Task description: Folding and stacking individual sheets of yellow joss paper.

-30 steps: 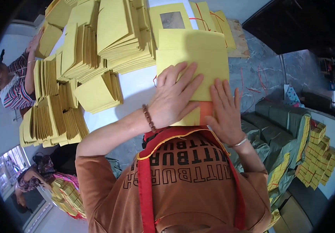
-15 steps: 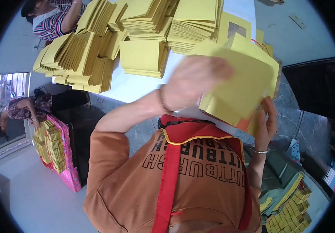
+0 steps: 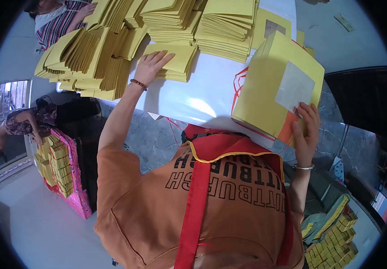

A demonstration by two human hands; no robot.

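Observation:
My left hand (image 3: 152, 67) is laid over a low pile of folded yellow paper sheets (image 3: 177, 67), fingers stretched across its top. Its thumb side is partly hidden. At the right of the table, my right hand (image 3: 307, 127) rests on the near right corner of a thick yellow paper stack (image 3: 263, 89), fingers apart. The top sheet of this stack carries a pale grey rectangle (image 3: 295, 87) and an orange patch (image 3: 287, 127) beside my right fingers. Red string (image 3: 237, 87) lies along the stack's left side.
Tall piles of folded yellow sheets (image 3: 227, 31) crowd the far side of the white table (image 3: 189, 101). A person in a striped top (image 3: 61, 24) is at the far left. Another person (image 3: 27, 123) bends over bundles on a pink cloth (image 3: 79, 179). More yellow bundles (image 3: 332, 244) stand lower right.
My left hand has moved left from above the thick stack to the low pile. The stack's top now shows the grey rectangle instead of plain yellow. My right hand stays at the corner.

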